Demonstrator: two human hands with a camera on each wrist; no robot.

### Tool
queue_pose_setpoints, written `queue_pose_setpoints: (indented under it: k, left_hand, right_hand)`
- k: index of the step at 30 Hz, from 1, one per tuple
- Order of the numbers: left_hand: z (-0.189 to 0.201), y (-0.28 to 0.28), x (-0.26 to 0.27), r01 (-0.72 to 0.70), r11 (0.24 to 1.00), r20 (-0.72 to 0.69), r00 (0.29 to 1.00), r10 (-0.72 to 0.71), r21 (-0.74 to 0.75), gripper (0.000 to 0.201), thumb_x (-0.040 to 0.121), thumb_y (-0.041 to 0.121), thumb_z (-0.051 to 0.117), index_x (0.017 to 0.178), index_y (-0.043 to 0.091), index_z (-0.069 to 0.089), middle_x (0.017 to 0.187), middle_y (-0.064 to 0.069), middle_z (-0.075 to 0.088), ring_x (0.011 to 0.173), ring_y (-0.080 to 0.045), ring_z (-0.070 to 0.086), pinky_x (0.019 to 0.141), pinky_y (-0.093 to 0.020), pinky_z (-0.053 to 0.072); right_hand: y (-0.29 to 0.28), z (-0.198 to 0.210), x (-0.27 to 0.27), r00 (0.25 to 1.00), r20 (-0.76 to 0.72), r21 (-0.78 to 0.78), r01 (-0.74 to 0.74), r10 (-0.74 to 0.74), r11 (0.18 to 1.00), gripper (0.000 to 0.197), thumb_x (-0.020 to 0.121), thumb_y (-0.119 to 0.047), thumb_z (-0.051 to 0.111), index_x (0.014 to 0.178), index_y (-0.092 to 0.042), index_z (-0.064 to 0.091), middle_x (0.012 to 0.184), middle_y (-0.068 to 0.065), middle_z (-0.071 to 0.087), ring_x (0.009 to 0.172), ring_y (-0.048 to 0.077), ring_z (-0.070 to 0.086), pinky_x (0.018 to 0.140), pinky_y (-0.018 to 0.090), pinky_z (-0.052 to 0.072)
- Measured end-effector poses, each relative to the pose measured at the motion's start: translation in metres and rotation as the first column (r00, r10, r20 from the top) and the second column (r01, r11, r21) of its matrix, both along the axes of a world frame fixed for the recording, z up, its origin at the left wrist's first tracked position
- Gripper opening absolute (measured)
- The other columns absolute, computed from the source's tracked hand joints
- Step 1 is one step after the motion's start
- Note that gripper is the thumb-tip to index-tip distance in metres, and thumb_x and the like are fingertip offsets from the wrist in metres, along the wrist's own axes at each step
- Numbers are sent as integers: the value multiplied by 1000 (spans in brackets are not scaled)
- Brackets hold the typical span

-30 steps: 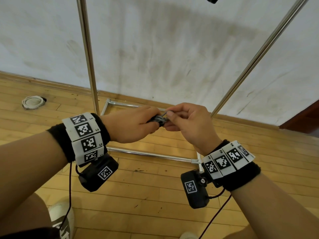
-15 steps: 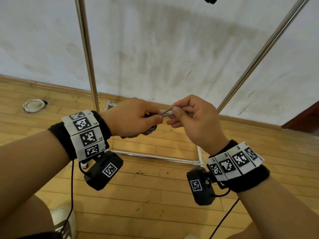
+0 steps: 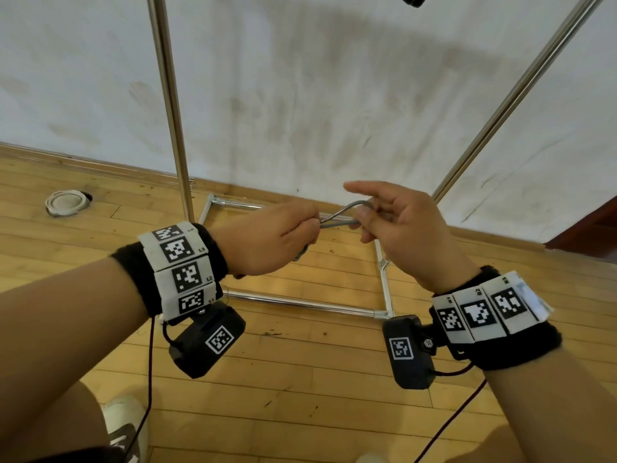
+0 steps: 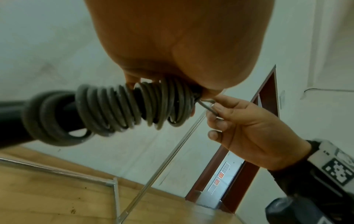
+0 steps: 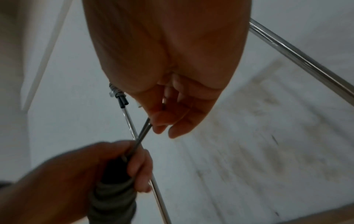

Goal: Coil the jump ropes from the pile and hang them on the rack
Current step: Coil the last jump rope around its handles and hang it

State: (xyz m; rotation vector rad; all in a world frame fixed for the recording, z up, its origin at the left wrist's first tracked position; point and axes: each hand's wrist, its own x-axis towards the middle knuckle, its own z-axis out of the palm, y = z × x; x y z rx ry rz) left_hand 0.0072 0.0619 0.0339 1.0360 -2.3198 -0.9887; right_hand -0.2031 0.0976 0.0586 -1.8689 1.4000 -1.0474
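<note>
Grey cord, wound in tight turns round dark handles, forms the jump rope clasped in the left hand; the fingers are curled fully round the bundle, presumably so the turns cannot spring loose; from the thumb side of that fist a short doubled loop of the same cord runs across to the right hand, whose thumb and middle fingers pinch its far bend, while the index finger points out straight and free; the loop is drawn taut between the two hands, which are near one another but not touching; judged from this, the loop is being pulled out as an eye by which the coil may be hung; the bundle is held in the air at about waist level, above the floor; directly beyond the hands stands the rack, a chrome frame with one upright at left, a slanted pole at right, and a rectangular base on the wooden floor; the white wall lies behind it; no pile of ropes can be seen in any view; a round white fitting lies on the floor at far left
</note>
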Motion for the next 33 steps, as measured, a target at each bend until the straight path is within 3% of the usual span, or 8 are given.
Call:
queue_pose_setpoints:
  k: [7,13,17,21,25,28,30,33]
  left_hand:
    - [3,-7,11,34,999,51,998,-32,-40,31,103,38,36,84,21,53,60,12,54,52,-3,47,55,-22,43]
    - [9,-10,16,12,994,127,992,1,-106,21,100,40,42,92,33,59,78,7,67,58,-4,62,53,-18,48]
    - [12,-9,18,-6,980,177,983,43,-201,20,98,42,42,94,35,61,81,9,70,63,-7,66,59,-30,54]
    - [14,-8,15,1,985,211,977,36,-174,22,97,42,42,95,33,62,88,11,71,81,-12,67,76,-41,55]
    - [16,-7,14,20,1000,101,995,-22,19,15,98,25,53,94,27,67,94,14,73,92,-1,67,84,-29,53]
    - [25,-2,8,72,982,-100,993,-55,177,17,95,7,59,97,21,68,93,4,77,94,-9,71,86,-24,55]
    - [34,1,1,70,986,-161,986,-45,154,11,93,9,64,99,16,70,89,2,77,90,-12,73,83,-22,56]
    - [50,0,-11,6,1000,-132,991,-5,6,7,90,17,70,95,16,75,83,5,77,83,-7,72,79,-19,56]
  right_hand:
    - [1,-8,1,986,-164,-14,11,-13,1000,6,92,-21,67,87,-22,70,64,-5,69,52,6,64,56,16,50]
    - [-2,-2,-5,986,-161,-82,20,-33,996,7,91,-16,69,85,-20,70,64,-5,69,51,6,64,54,11,46]
    - [0,3,-12,986,-161,-124,33,-53,992,8,90,-15,70,85,-21,71,63,-6,68,49,7,63,54,12,48]
    - [1,6,-15,984,-170,-147,29,-54,989,11,90,-15,70,85,-25,70,64,-8,68,51,6,64,53,14,49]
    - [5,9,-9,969,-246,-235,-43,-17,971,5,91,-15,68,92,-17,72,68,-4,68,57,12,64,55,24,51]
    - [6,16,-6,973,-230,-305,-46,-27,951,6,92,-15,67,92,-11,72,69,1,67,58,16,61,56,30,48]
    - [9,21,-6,978,-208,-326,-42,-28,945,7,92,-15,67,93,-10,71,70,3,67,59,18,62,57,31,48]
    - [14,31,-10,991,-128,-329,-14,-30,944,4,91,-17,68,92,-14,71,72,3,68,59,18,63,56,32,52]
